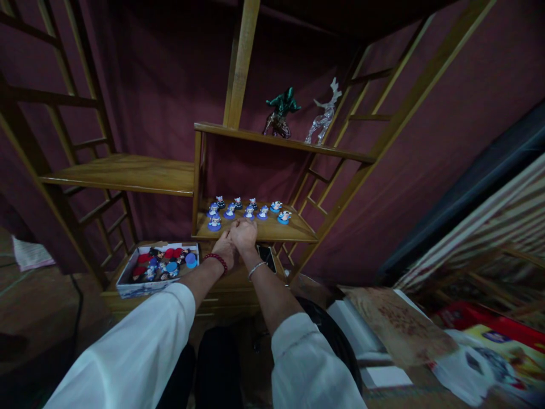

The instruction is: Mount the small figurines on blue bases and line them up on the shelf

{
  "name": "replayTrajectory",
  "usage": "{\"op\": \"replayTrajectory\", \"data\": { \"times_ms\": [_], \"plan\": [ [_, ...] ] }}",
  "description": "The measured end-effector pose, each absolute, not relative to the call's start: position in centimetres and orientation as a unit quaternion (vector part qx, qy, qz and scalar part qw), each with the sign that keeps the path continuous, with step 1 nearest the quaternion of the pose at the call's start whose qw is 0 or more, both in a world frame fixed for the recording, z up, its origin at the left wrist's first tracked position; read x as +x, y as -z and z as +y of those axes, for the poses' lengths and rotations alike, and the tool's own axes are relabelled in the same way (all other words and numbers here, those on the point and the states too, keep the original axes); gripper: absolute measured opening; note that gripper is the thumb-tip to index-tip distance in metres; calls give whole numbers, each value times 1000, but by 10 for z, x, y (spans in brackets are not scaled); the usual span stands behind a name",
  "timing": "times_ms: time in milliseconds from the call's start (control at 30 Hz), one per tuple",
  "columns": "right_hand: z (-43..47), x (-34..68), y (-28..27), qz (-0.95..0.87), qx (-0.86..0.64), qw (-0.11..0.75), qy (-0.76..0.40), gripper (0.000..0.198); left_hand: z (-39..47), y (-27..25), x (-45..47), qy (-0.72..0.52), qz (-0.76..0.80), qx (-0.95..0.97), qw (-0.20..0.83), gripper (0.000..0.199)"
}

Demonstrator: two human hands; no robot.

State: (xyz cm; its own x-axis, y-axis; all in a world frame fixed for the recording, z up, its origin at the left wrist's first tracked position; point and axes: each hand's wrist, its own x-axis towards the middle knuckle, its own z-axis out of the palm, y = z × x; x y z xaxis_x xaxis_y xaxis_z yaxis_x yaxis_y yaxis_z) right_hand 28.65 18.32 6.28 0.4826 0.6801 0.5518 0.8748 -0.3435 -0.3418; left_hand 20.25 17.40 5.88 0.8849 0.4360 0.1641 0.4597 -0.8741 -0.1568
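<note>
My left hand (223, 251) and my right hand (244, 234) meet at the front edge of a low wooden shelf (276, 230). Both have their fingers curled in, the right partly over the left; whatever may be between them is hidden. Just beyond, several small figurines stand in loose rows. A purple-based figurine (214, 222) is at the front left, with more purple ones behind it. At the back are figurines on dark bases, such as the dark-based figurine (237, 203). Toward the right stand two blue-based figurines, the nearer blue-based figurine (284, 217) being black and white on top.
An open box (128, 288) of jumbled figurines sits lower left. A dark flat object (267, 257) lies below the shelf, right of my hands. On the upper shelf (255, 136) stand a green figure statue (283, 111) and a clear deer statue (323, 116). Cardboard (395, 324) lies lower right.
</note>
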Motion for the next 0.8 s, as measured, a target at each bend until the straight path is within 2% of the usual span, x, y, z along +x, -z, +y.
{"op": "replayTrajectory", "data": {
  "times_ms": [267,800],
  "plan": [
    [184,289,-60,-463,-803,352,128,26,180,-49,206,81,-244,-962,94,61],
    [182,291,-56,-473,-781,388,126,24,181,-50,202,83,-214,-968,99,70]
  ]
}}
